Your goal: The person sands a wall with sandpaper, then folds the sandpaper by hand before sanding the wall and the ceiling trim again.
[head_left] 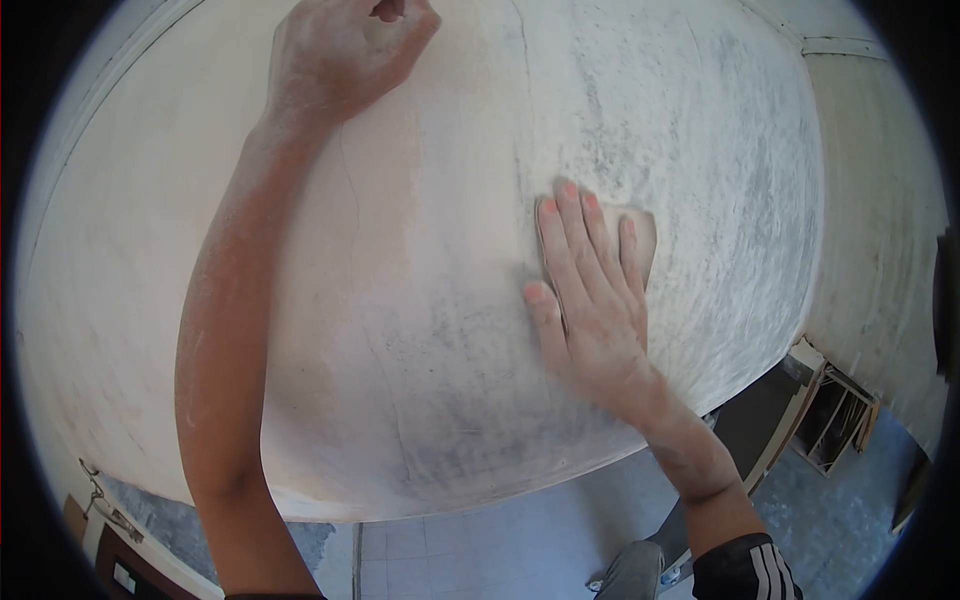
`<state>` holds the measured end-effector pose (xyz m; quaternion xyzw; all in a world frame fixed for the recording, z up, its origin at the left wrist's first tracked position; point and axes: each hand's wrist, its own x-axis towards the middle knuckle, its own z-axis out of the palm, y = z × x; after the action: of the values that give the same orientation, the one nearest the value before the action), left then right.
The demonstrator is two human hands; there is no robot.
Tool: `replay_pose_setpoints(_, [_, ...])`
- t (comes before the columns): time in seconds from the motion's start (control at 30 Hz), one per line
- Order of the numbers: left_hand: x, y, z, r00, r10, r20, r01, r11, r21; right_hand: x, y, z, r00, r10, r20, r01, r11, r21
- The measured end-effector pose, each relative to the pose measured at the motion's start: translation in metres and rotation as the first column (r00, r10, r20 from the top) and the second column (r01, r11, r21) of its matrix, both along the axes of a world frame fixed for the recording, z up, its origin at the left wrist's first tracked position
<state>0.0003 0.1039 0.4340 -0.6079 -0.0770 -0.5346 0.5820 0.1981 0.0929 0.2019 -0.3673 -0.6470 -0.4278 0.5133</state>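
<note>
A large pale surface [450,300] with grey smudges and thin cracks fills most of the head view. My right hand [600,300] lies flat on it, right of centre, fingers stretched upward over a thin beige sheet [643,245] that shows beside and between the fingers. My left hand [355,50] is at the top, left of centre, near the same surface, with its fingers curled in; whether anything is inside is hidden. Pale dust covers both hands and forearms.
A wooden frame [833,420] stands on the floor at the lower right, near a dark opening [750,425]. Floor tiles [430,550] show below the surface, with a grey trouser leg [632,572]. A brown door [135,570] is at the lower left.
</note>
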Motion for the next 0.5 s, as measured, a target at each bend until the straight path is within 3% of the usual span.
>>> replay_pose_setpoints(0.1, [0.002,0.0,-0.002,0.999,0.015,-0.036,-0.015,1.0,0.018,0.002,0.014,0.053,0.996,-0.091,-0.007,0.09,0.969,0.232])
replay_pose_setpoints(0.2, [0.002,0.004,0.0,0.998,0.028,-0.056,-0.023,0.996,0.088,-0.002,0.012,0.048,0.997,-0.065,-0.043,0.073,0.976,0.205])
replay_pose_setpoints(0.3, [0.002,-0.001,-0.004,0.996,0.001,-0.09,0.007,0.997,0.08,-0.01,-0.005,-0.002,1.0,-0.014,-0.019,0.014,1.0,0.0])
replay_pose_setpoints(0.43, [0.0,0.004,-0.001,0.995,-0.023,-0.102,0.034,0.993,0.11,-0.004,0.001,0.021,0.997,-0.071,0.029,0.069,0.995,0.066])
replay_pose_setpoints(0.5, [0.001,0.008,0.003,1.0,-0.001,-0.017,0.003,0.995,0.096,-0.009,0.003,0.045,0.997,-0.081,0.006,0.079,0.991,0.106])
